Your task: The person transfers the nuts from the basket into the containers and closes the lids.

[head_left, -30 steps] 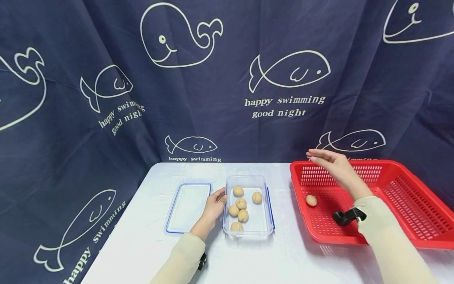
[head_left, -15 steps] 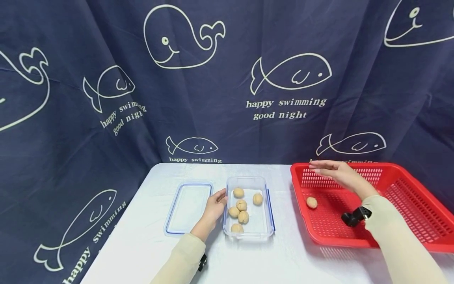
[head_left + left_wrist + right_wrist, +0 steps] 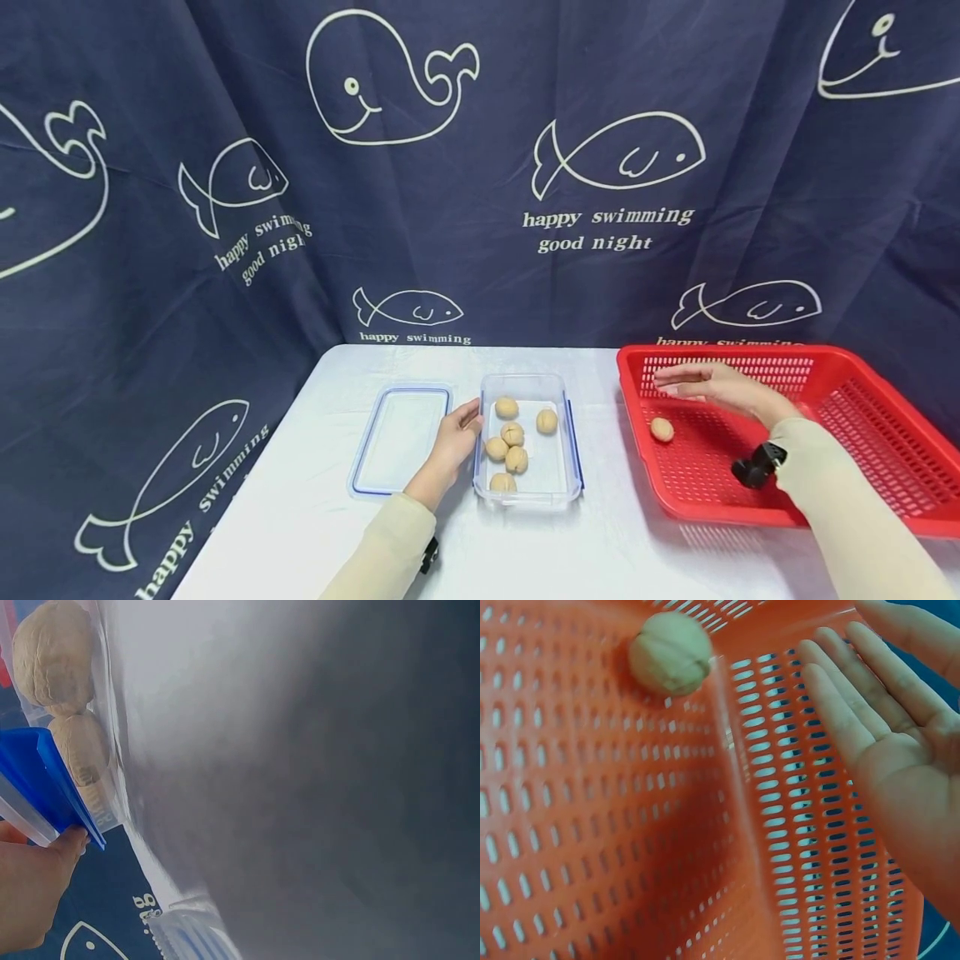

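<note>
A clear plastic food container [image 3: 551, 475] with blue side clips holds several walnuts [image 3: 517, 459]. At its left wall, my left hand [image 3: 452, 442] grips the edge; the left wrist view shows the thumb against a hanging blue clip [image 3: 37, 769]. My right hand [image 3: 716, 387] is over the left part of a red perforated basket [image 3: 720, 508], fingers extended and holding nothing. One walnut [image 3: 662, 430] lies on the basket's floor near its left wall, below and in front of the right fingertips. The right wrist view shows this same walnut [image 3: 670, 654] apart from the open palm.
A clear lid with a blue seal [image 3: 401, 440] lies flat on the white table [image 3: 525, 558], left of the container. A dark blue curtain [image 3: 480, 192] with fish and whale drawings hangs behind the table.
My right hand has lowered from above the basket's back rim into the space over its floor. The left hand stays at the container, and the walnuts have not moved.
</note>
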A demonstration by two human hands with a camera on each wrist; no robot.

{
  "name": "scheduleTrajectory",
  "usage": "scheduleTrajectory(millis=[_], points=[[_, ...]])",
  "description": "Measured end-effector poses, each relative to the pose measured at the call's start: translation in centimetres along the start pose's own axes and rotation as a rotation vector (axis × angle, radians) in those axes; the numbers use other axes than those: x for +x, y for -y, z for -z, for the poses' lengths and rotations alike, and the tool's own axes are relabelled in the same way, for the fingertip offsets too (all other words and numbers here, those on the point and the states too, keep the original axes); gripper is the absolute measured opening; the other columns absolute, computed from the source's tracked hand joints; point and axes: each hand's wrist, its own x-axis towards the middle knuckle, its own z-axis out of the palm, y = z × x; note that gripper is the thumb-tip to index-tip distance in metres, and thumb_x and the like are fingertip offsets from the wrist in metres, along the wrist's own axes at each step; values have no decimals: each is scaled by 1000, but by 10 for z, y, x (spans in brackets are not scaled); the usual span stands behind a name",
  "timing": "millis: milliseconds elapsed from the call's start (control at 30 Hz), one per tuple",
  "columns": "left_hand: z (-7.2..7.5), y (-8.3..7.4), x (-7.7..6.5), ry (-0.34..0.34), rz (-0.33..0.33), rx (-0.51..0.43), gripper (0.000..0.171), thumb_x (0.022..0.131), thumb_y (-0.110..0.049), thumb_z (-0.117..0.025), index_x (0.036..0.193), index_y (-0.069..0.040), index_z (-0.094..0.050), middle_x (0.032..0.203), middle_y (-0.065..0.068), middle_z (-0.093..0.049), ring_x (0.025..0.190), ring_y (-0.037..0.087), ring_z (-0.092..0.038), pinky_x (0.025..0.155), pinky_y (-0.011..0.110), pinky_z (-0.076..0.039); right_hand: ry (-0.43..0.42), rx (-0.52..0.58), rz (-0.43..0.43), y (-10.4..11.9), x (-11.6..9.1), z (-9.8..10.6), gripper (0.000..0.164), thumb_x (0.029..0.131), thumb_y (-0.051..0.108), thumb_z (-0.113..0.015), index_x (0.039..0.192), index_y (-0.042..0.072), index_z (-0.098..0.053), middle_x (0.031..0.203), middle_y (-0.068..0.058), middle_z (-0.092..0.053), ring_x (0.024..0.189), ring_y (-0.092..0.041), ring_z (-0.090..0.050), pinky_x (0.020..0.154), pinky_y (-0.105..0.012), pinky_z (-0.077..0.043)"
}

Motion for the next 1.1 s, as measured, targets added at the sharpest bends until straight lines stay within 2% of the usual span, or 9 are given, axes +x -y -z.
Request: scheduleTrajectory(millis=[133, 267, 367, 600, 867, 1100], points=[[0, 0, 0, 0, 4, -6, 43, 98, -5, -47, 140, 5, -42, 142, 25, -45, 133, 37, -41, 112, 44, -35, 72, -16, 22, -6, 3, -1, 49, 93, 9, -60, 136, -10, -45, 134, -27, -52, 114, -11, -61, 93, -22, -52], [0, 1, 1, 2, -3, -1, 43, 99, -5, -47, 140, 5, -42, 142, 25, -45, 133, 38, -42, 111, 44, -36, 99, -73, -4, -10, 4, -2, 49, 92, 13, -63, 135, -7, -50, 131, -26, -56, 112, -8, -61, 89, -16, -51], [0, 2, 1, 4, -8, 2, 43, 99, -5, -47, 140, 5, -42, 141, 25, -46, 132, 37, -42, 111, 44, -37, 132, -88, -22, -16, 5, -2, 48, 91, 11, -62, 134, -9, -49, 129, -27, -57, 110, -10, -62, 87, -17, -51], [0, 0, 0, -2, 2, 7, 43, 99, -6, -48, 140, 4, -43, 141, 24, -46, 132, 37, -43, 111, 43, -37, 228, -5, -51, -27, 6, -5, 50, 91, 4, -59, 133, -17, -43, 130, -33, -52, 107, -11, -64, 87, -19, -52], [0, -1, 0, -4, 2, 8, 43, 99, -6, -48, 140, 4, -43, 141, 23, -46, 132, 36, -42, 112, 43, -36, 246, 35, -74, -25, 6, -7, 50, 89, 1, -60, 132, -17, -43, 126, -30, -57, 106, -15, -65, 87, -23, -54], [0, -1, -1, -6, 3, 0, 43, 99, -5, -48, 140, 4, -43, 142, 23, -46, 132, 36, -43, 112, 43, -36, 209, -44, -97, -25, 7, -11, 46, 86, 4, -65, 128, -13, -52, 118, -23, -64, 100, -14, -65, 83, -23, -54]])
